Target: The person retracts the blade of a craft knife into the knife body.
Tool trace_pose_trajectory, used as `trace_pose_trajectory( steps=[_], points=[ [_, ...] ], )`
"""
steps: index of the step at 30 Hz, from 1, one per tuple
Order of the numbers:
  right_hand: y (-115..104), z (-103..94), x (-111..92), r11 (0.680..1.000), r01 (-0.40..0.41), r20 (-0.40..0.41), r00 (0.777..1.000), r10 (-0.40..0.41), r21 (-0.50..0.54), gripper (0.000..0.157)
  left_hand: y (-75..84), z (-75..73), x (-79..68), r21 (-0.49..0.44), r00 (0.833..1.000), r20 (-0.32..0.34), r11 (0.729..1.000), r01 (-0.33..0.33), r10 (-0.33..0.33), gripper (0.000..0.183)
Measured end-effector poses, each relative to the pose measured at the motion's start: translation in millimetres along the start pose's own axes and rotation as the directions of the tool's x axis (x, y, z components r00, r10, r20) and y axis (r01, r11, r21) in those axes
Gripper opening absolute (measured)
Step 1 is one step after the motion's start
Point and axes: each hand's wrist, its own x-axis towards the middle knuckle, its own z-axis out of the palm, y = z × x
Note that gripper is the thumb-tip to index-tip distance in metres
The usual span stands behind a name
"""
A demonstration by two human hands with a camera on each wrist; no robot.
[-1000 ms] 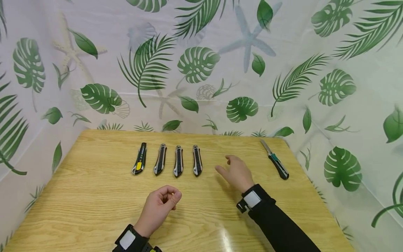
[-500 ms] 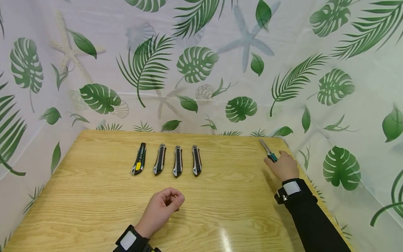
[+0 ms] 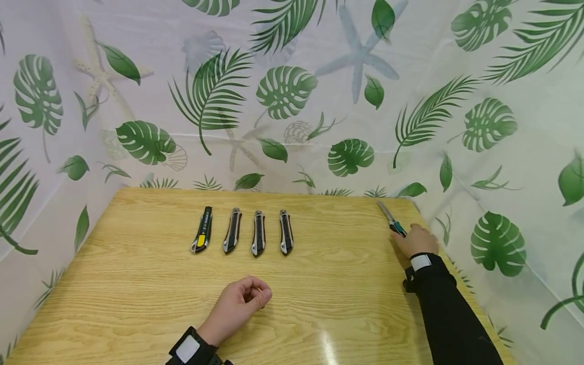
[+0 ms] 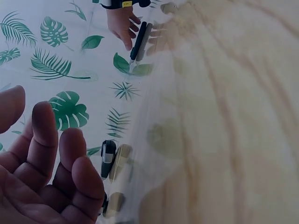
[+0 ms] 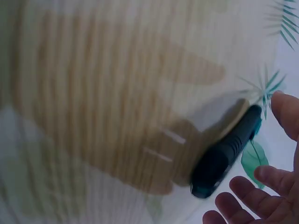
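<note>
On the right of the table lies a dark utility knife with a teal part (image 3: 396, 226) and a long grey blade pointing to the back. My right hand (image 3: 416, 240) hovers over its handle, hiding part of it in the head view. In the right wrist view, the thumb and fingers (image 5: 252, 193) are spread beside the black handle (image 5: 224, 154), with a gap showing between. My left hand (image 3: 237, 308) hangs over the middle front of the table, fingers loosely curled, holding nothing. Its relaxed fingers (image 4: 70, 154) fill the left of the left wrist view.
A black utility knife with a yellow slider (image 3: 201, 233) and three grey-and-black utility knives (image 3: 232, 231) lie in a row at the back left. The wooden table (image 3: 319, 304) is bordered by a leaf-print cloth (image 3: 310, 126) behind and at both sides.
My right hand has swept right, from beside the row of knives to the dark-teal knife, and comes slightly lower over its handle. The left hand has drifted a little right and nearer.
</note>
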Motion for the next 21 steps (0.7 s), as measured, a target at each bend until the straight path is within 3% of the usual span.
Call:
trace_pose_trajectory(
  steps=[6,9,14,21],
  points=[
    [-5,7.2,5,1.000,0.019,-0.021,1.000,-0.019,0.003,0.066,27.5,-0.3,-11.3,0.003,1.000,0.000,1.000,-0.027,0.027,0.020],
    [-6,9.2,5,1.000,0.025,-0.033,0.999,-0.025,0.004,0.054,32.6,-0.5,-13.0,0.014,1.000,0.001,1.000,-0.026,0.026,0.021],
    [-6,10.9,5,1.000,-0.013,-0.008,1.000,0.014,0.024,0.043,18.4,0.7,-6.4,0.028,1.000,-0.003,1.000,-0.006,0.006,0.018],
    [-6,11.0,2,0.998,-0.036,0.005,0.999,0.036,0.043,0.042,-4.5,0.4,1.3,0.029,1.000,0.000,1.000,-0.004,0.004,0.022]
  ],
)
